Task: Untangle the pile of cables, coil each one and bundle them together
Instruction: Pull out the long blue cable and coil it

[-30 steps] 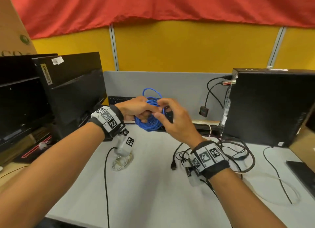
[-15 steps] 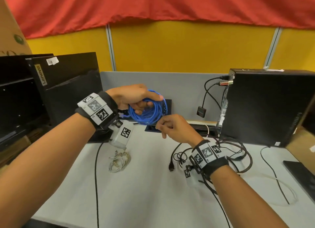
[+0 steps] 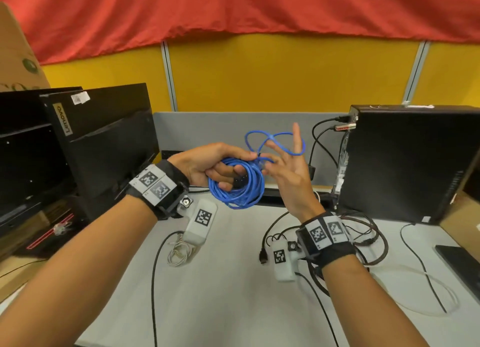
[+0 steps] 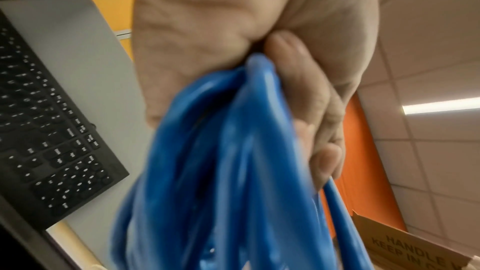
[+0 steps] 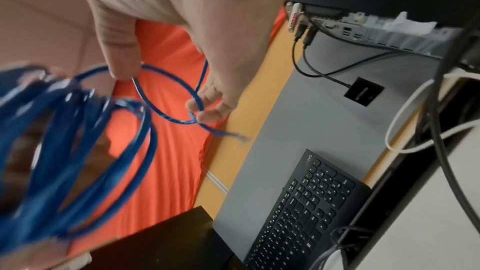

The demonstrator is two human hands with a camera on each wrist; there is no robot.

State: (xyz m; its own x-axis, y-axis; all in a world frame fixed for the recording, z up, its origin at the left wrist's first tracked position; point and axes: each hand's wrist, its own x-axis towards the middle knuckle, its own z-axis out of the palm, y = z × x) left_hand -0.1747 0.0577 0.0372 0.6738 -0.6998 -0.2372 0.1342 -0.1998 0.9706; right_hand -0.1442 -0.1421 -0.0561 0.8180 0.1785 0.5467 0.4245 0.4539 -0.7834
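**Right hand now threading the blue cable's loose end over the coil**

Half a second ago the right hand [image 3: 287,176] sat low, below the coil with fingers curled; now it is raised beside the coil, fingers spread upward, a thin loop of the blue ethernet cable [image 3: 240,184] hooked over them. In the right wrist view two fingertips [image 5: 207,110] pinch that loop close to the plug end, which sticks out past them. Left hand [image 3: 213,165] has dropped slightly and still grips the coil, fingers curled through its centre, thumb on top.

Coil is held in the air above the grey desk [image 3: 233,294], between the Lenovo monitor [image 3: 104,144] and the black PC tower [image 3: 410,162]. It hangs roughly upright, long axis near vertical, opening facing the camera; free loops rise above it toward the partition.

White cable bundle [image 3: 179,253] and dark cable tangle [image 3: 368,237] lie on the desk
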